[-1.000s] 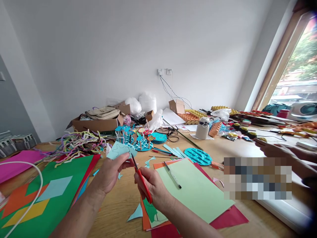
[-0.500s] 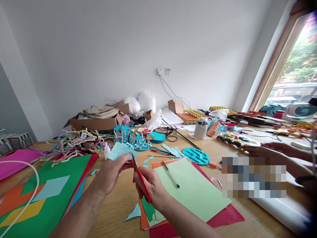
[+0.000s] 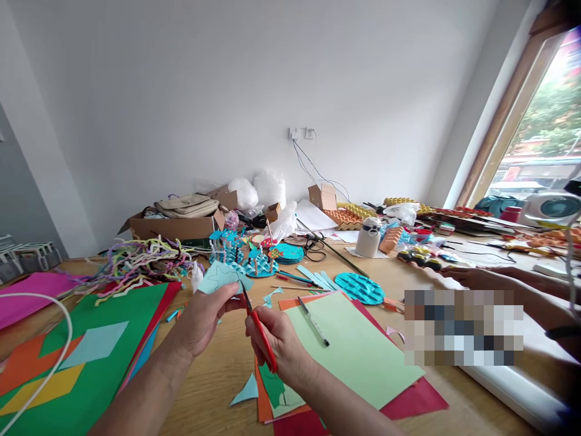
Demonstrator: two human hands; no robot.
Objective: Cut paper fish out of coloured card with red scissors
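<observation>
A light blue piece of paper [image 3: 218, 277] with a drawn outline is pinched in my left hand [image 3: 209, 312]. My right hand [image 3: 278, 340] is closed around red-handled scissors [image 3: 265, 339], whose blades meet the right edge of that paper. Beneath and right of my right hand lies a stack of sheets with a pale green one [image 3: 358, 357] on top, and a pen [image 3: 314, 322] rests on it. A light blue scrap [image 3: 245, 390] lies on the wooden table below my hands.
Coloured sheets [image 3: 104, 309] and a pile of fuzzy stems [image 3: 140, 260] lie at the left. Blue craft pieces [image 3: 258, 264], a blue disc [image 3: 359, 286] and a white jar [image 3: 368, 237] stand beyond my hands. Another person's hands [image 3: 472, 280] reach in from the right.
My hands, the paper and the scissors look nearly the same. The other person's hands at the right have shifted slightly.
</observation>
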